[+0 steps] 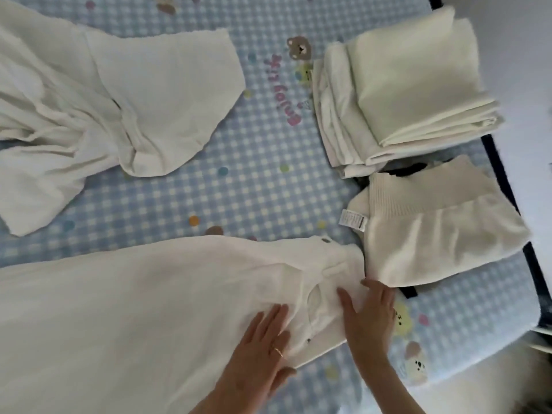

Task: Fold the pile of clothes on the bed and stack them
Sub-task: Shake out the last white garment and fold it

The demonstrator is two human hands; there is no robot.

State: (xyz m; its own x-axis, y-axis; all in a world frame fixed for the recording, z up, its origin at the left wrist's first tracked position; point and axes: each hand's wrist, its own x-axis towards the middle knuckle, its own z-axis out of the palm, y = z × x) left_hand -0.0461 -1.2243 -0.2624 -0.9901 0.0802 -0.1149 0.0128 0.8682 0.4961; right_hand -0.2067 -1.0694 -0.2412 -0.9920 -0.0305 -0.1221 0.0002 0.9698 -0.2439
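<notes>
Bed [268, 180] covered in a blue-and-white checked sheet with cartoon bears and coloured dots. A dark edge ran along its right side.

Both hands lay flat on a large white garment [134, 309] spread across the near part of the bed. Left hand [263, 348], fingers spread and open, palm down on the cloth, a thin ring on one finger. Right hand [369, 316] likewise flat and open, fingers extended, pressing the garment's right end near a small button. Neither hand gripped anything. A second button [325, 241] showed at the garment's far edge.

Just beyond the right hand sat a folded cream knit [442, 234] with a ribbed band and a white care label [354, 220]; its near edge touched or slightly overlapped the spread garment. Something dark lay beneath it, too hidden to identify.

Farther back on the right, a stack of folded white cloths [403, 94], several layers, the top one neatly squared.

At far left, a rumpled white garment [104, 100] lay unfolded, bunched at the middle, well apart from the stack.
</notes>
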